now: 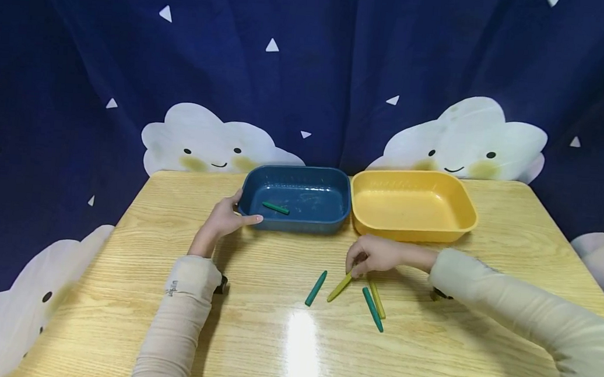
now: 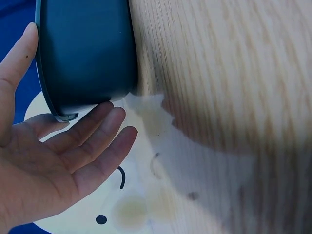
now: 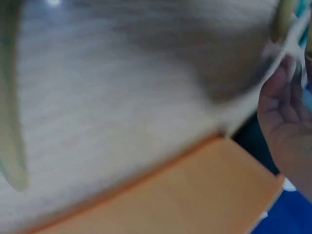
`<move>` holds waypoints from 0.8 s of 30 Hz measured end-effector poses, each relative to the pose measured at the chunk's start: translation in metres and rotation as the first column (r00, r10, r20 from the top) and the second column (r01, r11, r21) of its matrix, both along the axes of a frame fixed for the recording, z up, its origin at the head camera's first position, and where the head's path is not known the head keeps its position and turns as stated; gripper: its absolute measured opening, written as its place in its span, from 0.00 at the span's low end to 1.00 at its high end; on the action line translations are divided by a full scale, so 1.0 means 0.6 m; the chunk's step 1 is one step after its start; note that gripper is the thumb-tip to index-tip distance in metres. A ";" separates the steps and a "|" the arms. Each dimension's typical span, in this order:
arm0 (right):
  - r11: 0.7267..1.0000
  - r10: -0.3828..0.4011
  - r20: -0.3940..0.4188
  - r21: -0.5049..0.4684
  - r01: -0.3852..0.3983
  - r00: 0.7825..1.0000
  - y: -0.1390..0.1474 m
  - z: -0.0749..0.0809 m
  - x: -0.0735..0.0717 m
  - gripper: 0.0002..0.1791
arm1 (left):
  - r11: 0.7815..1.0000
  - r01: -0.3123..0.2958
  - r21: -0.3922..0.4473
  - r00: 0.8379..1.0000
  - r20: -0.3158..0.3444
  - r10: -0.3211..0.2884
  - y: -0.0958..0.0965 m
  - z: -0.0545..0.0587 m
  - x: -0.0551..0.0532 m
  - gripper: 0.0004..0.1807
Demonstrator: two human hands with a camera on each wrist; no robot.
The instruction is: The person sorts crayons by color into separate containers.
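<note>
My left hand [image 1: 224, 216] rests at the near left corner of a dark blue plastic tub [image 1: 299, 226]. Its thumb lies along the front rim, and in the left wrist view its loosely extended fingers [image 2: 105, 141] touch the tub's end. One green crayon [image 1: 276, 208] lies inside that tub. Over the table, my right hand [image 1: 378, 255] pinches the upper end of a yellow crayon [image 1: 339, 287]. Just beside it are a second yellow crayon [image 1: 377, 299], partly hidden by the hand, and a green crayon [image 1: 372, 309]. Another green crayon [image 1: 316, 287] lies to the left.
A yellow plastic tub [image 1: 411, 235] stands right against the blue one, behind my right hand, with bare bottom showing. Both sit near the back edge of a wooden table [image 1: 249, 337]. Behind hangs a dark blue curtain [image 1: 320, 84] printed with clouds.
</note>
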State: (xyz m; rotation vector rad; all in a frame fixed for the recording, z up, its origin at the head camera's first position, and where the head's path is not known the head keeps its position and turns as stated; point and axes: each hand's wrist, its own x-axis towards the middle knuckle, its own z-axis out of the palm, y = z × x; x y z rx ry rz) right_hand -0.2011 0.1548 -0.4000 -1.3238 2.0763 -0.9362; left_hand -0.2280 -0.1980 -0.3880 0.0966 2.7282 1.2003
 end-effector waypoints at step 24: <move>0.979 -0.189 0.133 -0.050 0.197 0.973 -0.042 0.179 -0.093 0.08 | 1.000 -0.006 0.020 1.000 0.017 0.006 -0.003 -0.005 -0.001 0.52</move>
